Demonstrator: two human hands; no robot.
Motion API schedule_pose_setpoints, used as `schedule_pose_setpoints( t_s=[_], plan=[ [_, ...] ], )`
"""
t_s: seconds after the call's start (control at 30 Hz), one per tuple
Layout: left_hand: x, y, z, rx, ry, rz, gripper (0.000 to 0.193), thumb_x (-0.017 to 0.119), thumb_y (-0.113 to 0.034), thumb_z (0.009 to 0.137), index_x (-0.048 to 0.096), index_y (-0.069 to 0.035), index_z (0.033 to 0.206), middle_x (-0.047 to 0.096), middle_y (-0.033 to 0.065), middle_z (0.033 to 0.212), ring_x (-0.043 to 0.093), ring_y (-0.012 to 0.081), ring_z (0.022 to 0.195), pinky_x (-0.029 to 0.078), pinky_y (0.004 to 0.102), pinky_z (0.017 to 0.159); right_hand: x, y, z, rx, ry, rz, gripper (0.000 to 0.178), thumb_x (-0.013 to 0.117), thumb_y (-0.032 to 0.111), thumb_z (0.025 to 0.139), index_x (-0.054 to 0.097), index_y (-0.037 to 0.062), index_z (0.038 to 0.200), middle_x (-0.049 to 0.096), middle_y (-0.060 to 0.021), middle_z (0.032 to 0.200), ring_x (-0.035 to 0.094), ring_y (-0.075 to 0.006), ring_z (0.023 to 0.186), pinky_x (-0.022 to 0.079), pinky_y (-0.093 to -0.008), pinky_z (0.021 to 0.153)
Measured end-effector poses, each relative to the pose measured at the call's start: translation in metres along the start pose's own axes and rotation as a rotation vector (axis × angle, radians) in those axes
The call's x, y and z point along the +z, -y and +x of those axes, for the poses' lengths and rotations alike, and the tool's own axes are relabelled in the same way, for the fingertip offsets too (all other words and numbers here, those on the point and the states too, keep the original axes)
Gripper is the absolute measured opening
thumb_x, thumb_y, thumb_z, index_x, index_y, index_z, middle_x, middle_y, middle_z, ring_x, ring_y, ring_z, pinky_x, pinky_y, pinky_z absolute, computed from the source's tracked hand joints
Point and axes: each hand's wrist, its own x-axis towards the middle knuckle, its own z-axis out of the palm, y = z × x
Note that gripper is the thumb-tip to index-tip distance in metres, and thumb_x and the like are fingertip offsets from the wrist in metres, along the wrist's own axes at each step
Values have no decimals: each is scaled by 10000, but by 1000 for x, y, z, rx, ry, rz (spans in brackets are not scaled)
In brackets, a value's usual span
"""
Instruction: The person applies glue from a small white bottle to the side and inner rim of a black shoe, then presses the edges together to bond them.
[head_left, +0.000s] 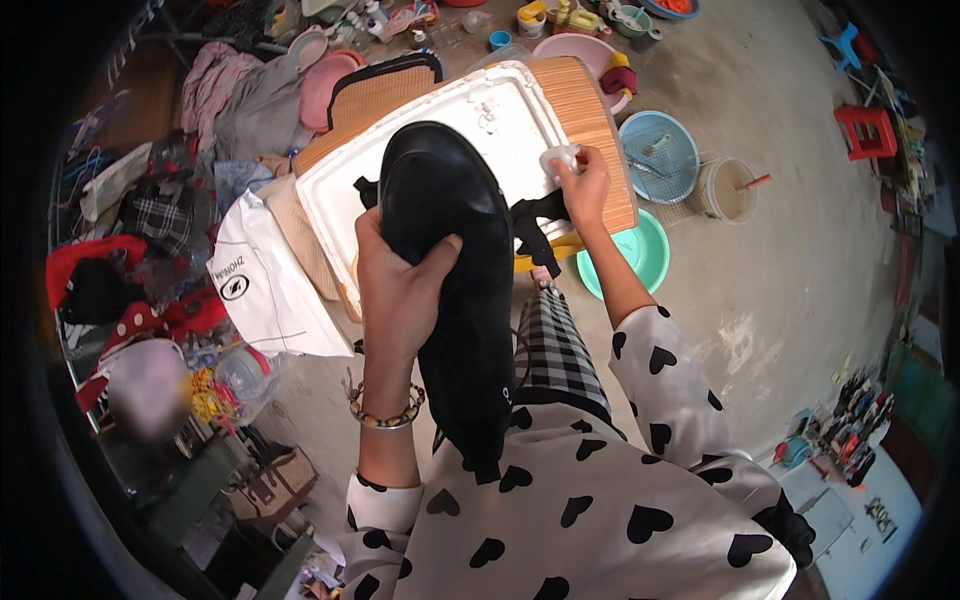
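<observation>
Nearest the camera is a tall black boot with a glossy rounded toe and a softer, matte shaft (pixel 455 215), held up in front of the chest. Its toe points away from the wearer, and its shaft reaches back toward a white shirt printed with black hearts (pixel 580 540).

The left hand (pixel 400 285) is clamped on the boot at its middle: the thumb presses on the near face, while most of the fingers are hidden behind it. The right hand (pixel 585 185) is off to the right, thumb and fingertips together on 1 small, whitish, soft-looking piece (pixel 558 158) above the far right part of a shallow white rectangular tray with a raised rim (pixel 530 115). Whether the piece touches the tray, I cannot tell. The tray lies on a brown striped surface (pixel 590 100), and a black strap-like piece (pixel 538 232) sits near the right wrist.

To the right on the floor are 2 round basins, 1 pale blue (pixel 685 140) and 1 mint green (pixel 655 245).

The step in hand appears to be steadying the boot while the right hand handles the whitish piece. Bringing the 2 together would call for a firm left grip and a light right pinch.
</observation>
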Motion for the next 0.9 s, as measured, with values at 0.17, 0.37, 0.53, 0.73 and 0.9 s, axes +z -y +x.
schedule_pose_setpoints(
  t_s=[0.17,0.37,0.53,0.73,0.9],
  plan=[
    [8,-17,8,3,9,121,489,710,-64,744,397,43,1104,602,155,990,609,197,903,485,294,805,-8,6,-3,-75,-61,134,301,744,64,707,600,-35,952,630,-140,874,602,-246,828,474,-342,778],
    [17,-33,12,19,97,147,504,692,-61,739,378,72,1111,603,221,1009,622,261,924,485,329,836,-83,68,-12,40,170,389,291,694,19,778,578,-41,1039,637,-90,936,595,-141,906,465,-277,825],
    [33,-46,10,-35,165,177,498,699,-76,730,430,31,1136,587,160,1051,596,223,957,461,315,865,-163,127,-35,-80,278,258,308,690,-6,777,594,-39,1068,639,-85,966,604,-153,888,479,-286,823],
    [51,-50,7,46,224,319,517,681,-64,744,396,29,1166,583,196,1048,600,265,977,461,340,874,-205,158,-50,-207,423,96,327,685,-54,738,618,-27,1057,639,-120,944,622,-191,825,494,-292,735],
    [61,-54,3,38,242,368,508,676,-63,747,391,31,1157,583,212,1053,609,280,970,466,352,873,-216,164,-53,-265,460,-17,344,680,-76,727,621,-16,1061,633,-127,922,627,-210,798,494,-282,695]
  ],
)
